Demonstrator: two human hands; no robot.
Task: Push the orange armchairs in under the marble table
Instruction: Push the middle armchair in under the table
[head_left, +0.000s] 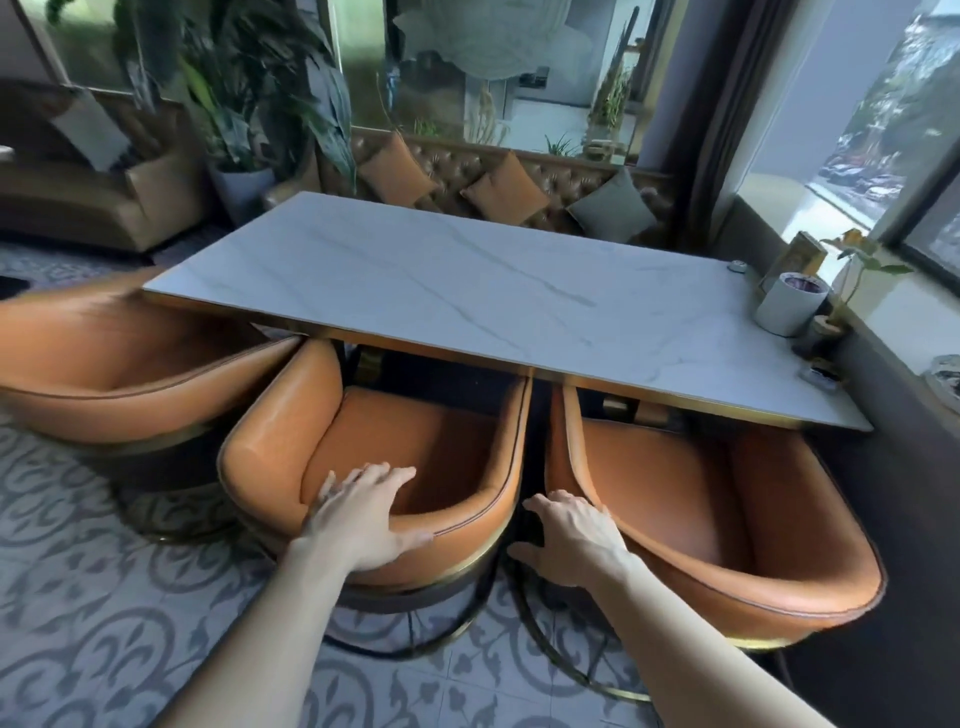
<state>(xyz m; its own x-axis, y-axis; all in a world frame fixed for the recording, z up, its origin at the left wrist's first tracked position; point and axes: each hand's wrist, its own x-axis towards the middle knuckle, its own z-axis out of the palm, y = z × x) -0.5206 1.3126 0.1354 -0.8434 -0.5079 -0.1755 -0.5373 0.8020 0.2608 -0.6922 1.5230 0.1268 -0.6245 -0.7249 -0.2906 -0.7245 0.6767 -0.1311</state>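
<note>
A white marble table (467, 280) with a gold edge fills the middle of the head view. Three orange armchairs stand along its near side. The middle armchair (415, 441) has its seat front under the tabletop; my left hand (363, 514) lies over its back rim, fingers spread inside, thumb on the outside. My right hand (571, 535) rests on the back rim of the right armchair (701, 493), at its left end, fingers apart. The left armchair (114, 358) sits at the table's left corner, turned at an angle.
A brown tufted bench with orange and grey cushions (504, 187) runs behind the table. A white pot (789, 306) and small items stand on the table's right end by the window sill (893, 343). Potted plants (244, 130) and a sofa (78, 182) are far left. Patterned tile floor (104, 623) underfoot.
</note>
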